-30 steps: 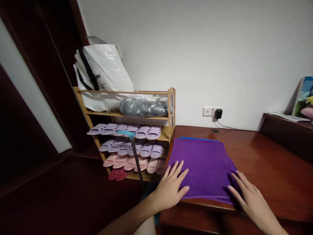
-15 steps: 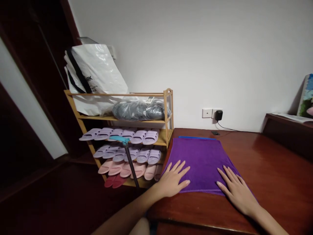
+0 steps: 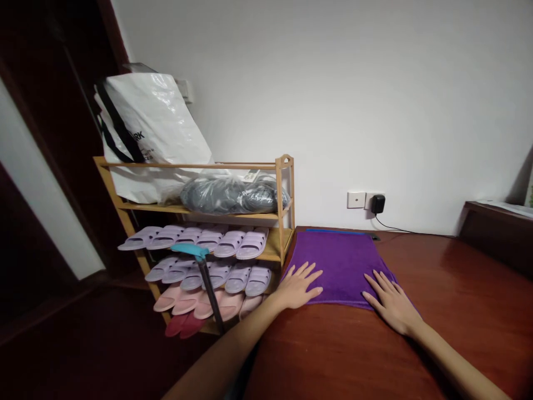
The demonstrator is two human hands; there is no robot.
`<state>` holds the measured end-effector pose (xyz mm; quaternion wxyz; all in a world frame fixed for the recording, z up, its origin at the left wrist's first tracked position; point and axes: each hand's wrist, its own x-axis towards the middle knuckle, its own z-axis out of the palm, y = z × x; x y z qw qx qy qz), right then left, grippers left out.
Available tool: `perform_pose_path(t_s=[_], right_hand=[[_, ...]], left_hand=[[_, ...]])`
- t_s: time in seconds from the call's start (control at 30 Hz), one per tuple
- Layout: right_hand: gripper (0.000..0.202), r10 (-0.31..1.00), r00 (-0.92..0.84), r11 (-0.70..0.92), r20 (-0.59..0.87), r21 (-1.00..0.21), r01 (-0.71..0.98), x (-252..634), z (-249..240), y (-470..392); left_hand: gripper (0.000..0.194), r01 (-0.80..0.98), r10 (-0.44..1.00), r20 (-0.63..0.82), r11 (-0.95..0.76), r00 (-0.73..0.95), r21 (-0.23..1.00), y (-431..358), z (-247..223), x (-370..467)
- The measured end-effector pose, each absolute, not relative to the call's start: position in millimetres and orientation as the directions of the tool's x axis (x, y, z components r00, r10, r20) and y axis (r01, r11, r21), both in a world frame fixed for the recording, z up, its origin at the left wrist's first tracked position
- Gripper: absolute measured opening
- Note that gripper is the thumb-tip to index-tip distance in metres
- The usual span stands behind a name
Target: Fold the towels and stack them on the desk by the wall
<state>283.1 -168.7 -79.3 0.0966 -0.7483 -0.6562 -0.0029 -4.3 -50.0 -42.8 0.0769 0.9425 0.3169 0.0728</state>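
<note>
A purple cloth [image 3: 337, 261] lies spread on the reddish-brown wooden tabletop [image 3: 333, 355], its far edge close to the wall. On the cloth's near left corner rests my left hand [image 3: 297, 286], palm down with fingers spread. My right hand [image 3: 391, 303] lies flat on the near right corner, fingers stretched out toward the wall. Neither hand grips anything. A thin strip of something blue [image 3: 333, 230] shows past the cloth's far edge; most of it is hidden underneath.
Left of the table stands a wooden shoe rack [image 3: 285, 216] with several slippers [image 3: 252, 243], a white bag [image 3: 158, 122] and a plastic-wrapped grey bundle [image 3: 233, 194]. A blue-topped handle [image 3: 191, 250] rises before it. A black plug [image 3: 378, 203] sits in the wall socket, its cord trailing right.
Both hands and the cloth's near edge have moved away from me, toward the wall. The cloth's far edge now lies closer to the wall and hides more of the blue strip. The view has shifted slightly.
</note>
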Motion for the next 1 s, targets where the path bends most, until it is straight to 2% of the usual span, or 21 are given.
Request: perform_pose_path(t_s=[0.33, 0.63, 0.83, 1.0], right_hand=[[0.073, 0.977, 0.127, -0.103, 0.171, -0.145, 0.984, 294, -83, -134], [0.062, 0.93, 0.176, -0.143, 0.323, -0.123, 0.982, 289, -85, -143], [0.06, 0.932, 0.193, -0.155, 0.308, -0.141, 0.978, 282, -89, -198], [0.062, 0.936, 0.22, -0.167, 0.273, -0.206, 0.964, 295, -112, -292]], left_hand=[[0.058, 0.591, 0.608, 0.076, -0.789, 0.79, 0.169, -17, -43, 3], [0.057, 0.593, 0.612, 0.13, -0.789, 0.78, 0.16, -16, -50, 4], [0.057, 0.586, 0.608, 0.143, -0.793, 0.781, 0.168, -14, -52, 5], [0.057, 0.584, 0.603, 0.172, -0.798, 0.779, 0.151, -15, -52, 4]])
